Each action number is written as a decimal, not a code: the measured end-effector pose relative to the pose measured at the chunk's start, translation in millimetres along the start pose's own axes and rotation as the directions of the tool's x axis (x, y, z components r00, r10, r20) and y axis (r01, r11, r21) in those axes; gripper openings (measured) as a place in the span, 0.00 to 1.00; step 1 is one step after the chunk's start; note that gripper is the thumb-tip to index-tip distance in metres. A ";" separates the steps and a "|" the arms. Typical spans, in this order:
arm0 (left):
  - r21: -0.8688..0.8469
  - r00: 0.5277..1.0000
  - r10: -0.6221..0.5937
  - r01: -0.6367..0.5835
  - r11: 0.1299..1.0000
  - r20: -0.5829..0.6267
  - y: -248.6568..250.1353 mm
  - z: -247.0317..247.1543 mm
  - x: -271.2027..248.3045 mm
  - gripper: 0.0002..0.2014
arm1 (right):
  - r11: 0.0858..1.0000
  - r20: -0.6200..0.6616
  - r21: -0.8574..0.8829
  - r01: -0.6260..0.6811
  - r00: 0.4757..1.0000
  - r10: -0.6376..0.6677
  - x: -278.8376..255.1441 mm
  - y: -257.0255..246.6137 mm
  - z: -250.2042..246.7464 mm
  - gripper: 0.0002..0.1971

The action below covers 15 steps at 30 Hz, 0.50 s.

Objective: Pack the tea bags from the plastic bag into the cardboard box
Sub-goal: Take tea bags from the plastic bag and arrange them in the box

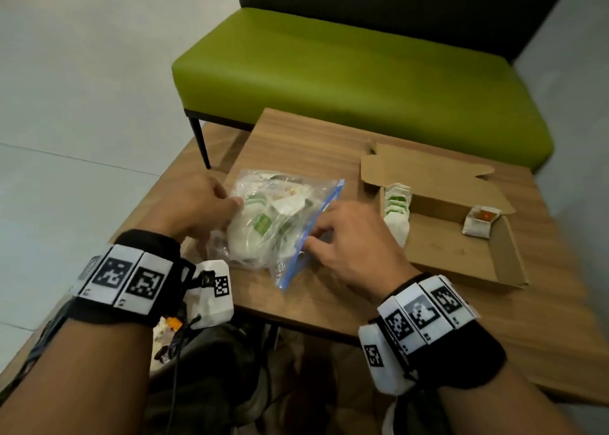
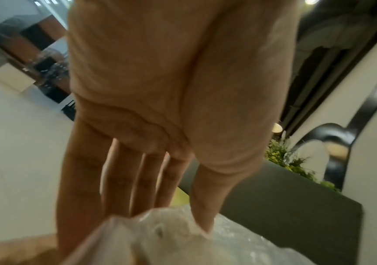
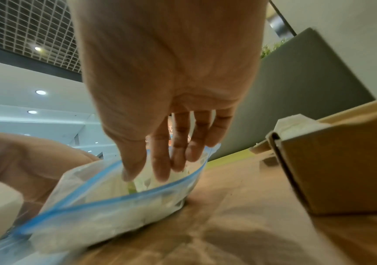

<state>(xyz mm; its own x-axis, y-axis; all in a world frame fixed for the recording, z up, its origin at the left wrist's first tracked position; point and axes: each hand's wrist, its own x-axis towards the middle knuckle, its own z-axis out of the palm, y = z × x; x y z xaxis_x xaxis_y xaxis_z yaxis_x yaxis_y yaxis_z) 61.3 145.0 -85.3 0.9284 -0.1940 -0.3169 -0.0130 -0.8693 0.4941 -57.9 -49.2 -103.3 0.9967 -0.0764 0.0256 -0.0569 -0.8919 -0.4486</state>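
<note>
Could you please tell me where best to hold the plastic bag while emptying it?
I would grip the plastic bag by its bulging closed end, coming from the left: its blue zip mouth faces right toward the cardboard box, which leaves that side free for the right hand to reach in.

The head camera looked forward and down on the plastic bag (image 1: 280,223), with the green bench (image 1: 346,72) beyond it. The left wrist camera sat close behind the left hand (image 2: 160,89), facing the bag. The right wrist camera looked low along the right hand (image 3: 171,71) into the bag's mouth, the cardboard box (image 3: 330,170) right of it. All three shared the bag.
</note>
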 end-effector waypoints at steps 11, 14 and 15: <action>-0.104 0.992 0.008 0.005 0.995 0.123 0.9 4.4 -2.4 0.10 | 0.946 0.115 0.322 -0.039 0.993 0.002 13.9 -21.1 33.2 0.10; -0.175 0.986 0.013 0.017 0.984 0.168 0.0 7.0 0.1 0.12 | 0.943 0.161 0.329 -0.054 0.987 0.001 22.6 -23.4 33.9 0.18; -0.204 0.984 0.009 0.028 0.979 0.180 0.4 7.9 0.6 0.12 | 0.943 0.172 0.325 -0.073 0.985 0.017 25.1 -22.9 32.9 0.20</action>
<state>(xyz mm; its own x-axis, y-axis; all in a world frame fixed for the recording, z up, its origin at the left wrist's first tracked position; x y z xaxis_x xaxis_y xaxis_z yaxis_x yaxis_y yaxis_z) 59.0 141.0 -91.7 0.8461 -0.2808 -0.4531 0.0893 -0.7633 0.6399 -29.7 -16.1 -121.8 0.9905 -0.0136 -0.1366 -0.1081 -0.6901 -0.7156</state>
